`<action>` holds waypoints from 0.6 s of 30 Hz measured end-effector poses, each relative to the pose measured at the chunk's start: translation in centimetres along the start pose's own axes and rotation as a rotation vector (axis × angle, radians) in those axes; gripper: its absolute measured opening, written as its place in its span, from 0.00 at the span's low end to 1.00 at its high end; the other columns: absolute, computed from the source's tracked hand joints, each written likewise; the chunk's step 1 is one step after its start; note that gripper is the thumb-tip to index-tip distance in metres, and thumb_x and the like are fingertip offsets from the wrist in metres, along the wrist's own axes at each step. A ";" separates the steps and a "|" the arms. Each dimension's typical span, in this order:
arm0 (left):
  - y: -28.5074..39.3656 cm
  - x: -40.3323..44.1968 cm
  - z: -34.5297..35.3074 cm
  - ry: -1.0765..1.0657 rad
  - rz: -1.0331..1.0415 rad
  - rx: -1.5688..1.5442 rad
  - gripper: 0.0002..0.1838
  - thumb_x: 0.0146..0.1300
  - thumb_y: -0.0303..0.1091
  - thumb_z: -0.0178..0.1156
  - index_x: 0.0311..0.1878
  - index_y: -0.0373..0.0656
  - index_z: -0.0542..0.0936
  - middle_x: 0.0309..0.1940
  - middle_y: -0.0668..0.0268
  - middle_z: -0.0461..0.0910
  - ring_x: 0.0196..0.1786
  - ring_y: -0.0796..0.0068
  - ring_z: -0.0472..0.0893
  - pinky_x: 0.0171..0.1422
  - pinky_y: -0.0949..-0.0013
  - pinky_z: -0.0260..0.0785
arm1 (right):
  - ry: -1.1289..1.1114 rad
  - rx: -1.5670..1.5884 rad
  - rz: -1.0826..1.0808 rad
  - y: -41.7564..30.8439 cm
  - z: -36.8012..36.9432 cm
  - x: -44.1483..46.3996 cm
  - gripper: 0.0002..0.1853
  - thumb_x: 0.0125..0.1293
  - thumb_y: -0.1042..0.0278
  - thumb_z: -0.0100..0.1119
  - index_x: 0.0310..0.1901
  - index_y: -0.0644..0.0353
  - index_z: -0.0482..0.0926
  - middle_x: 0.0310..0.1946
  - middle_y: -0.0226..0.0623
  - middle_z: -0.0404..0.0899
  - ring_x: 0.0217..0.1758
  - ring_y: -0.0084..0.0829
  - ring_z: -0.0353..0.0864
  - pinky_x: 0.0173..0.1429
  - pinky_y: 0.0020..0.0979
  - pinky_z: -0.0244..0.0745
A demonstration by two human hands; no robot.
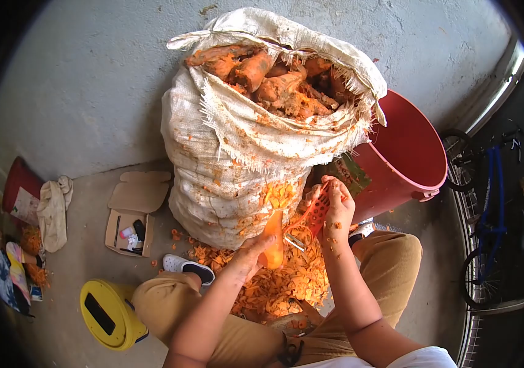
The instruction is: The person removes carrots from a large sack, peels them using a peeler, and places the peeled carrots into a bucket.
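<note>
My left hand (254, 254) is closed around the lower part of a thick peeled orange root, apparently a carrot (273, 236), held upright in front of the sack. To its right, my right hand (337, 208) pinches a red perforated plastic piece (318, 211) between its fingers. A thin red loop runs down from it toward a small metal blade (295, 243); whether these are one tool I cannot tell. Bits of orange peel stick to my right wrist. Beneath both hands lies a heap of orange peelings (286, 282) between my legs.
A white woven sack (231, 159) full of orange roots (274, 86) leans by the wall. Beside it stands a red bucket (412, 141). On the left are a cardboard box (130, 227) with small items and a yellow container (112, 316); a blue bicycle (492, 208) stands right.
</note>
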State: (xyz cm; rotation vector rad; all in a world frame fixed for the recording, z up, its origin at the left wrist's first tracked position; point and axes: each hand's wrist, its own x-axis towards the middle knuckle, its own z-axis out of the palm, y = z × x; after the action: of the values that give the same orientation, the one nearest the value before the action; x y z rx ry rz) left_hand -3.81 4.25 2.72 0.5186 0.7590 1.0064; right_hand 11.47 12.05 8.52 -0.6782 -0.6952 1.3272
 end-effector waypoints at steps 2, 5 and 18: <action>-0.1 0.1 0.1 0.008 -0.082 -0.161 0.23 0.54 0.51 0.55 0.44 0.41 0.70 0.32 0.58 0.75 0.33 0.65 0.76 0.30 0.64 0.71 | -0.022 0.036 0.016 0.0 0.3 -0.2 0.11 0.65 0.64 0.44 0.37 0.66 0.68 0.19 0.37 0.71 0.19 0.26 0.71 0.25 0.24 0.69; -0.6 0.3 -0.2 -0.021 -0.153 -0.355 0.24 0.54 0.56 0.52 0.43 0.45 0.71 0.30 0.61 0.75 0.29 0.66 0.76 0.25 0.67 0.68 | -0.075 -0.054 0.046 0.0 1.7 -1.5 0.12 0.65 0.63 0.44 0.37 0.66 0.68 0.19 0.37 0.71 0.19 0.25 0.71 0.25 0.23 0.69; -0.1 -0.8 0.5 -0.199 -0.078 -0.139 0.29 0.59 0.57 0.43 0.52 0.40 0.65 0.22 0.54 0.72 0.22 0.68 0.73 0.20 0.69 0.65 | 0.270 -0.308 -0.340 -0.9 -1.1 3.5 0.10 0.65 0.66 0.43 0.34 0.64 0.71 0.19 0.34 0.72 0.17 0.20 0.69 0.21 0.20 0.67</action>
State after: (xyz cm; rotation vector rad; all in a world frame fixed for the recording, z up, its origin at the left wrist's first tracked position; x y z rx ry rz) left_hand -3.66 3.43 3.22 0.4575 0.5245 0.9128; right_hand 13.27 15.40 8.73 -0.9217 -0.7615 0.8049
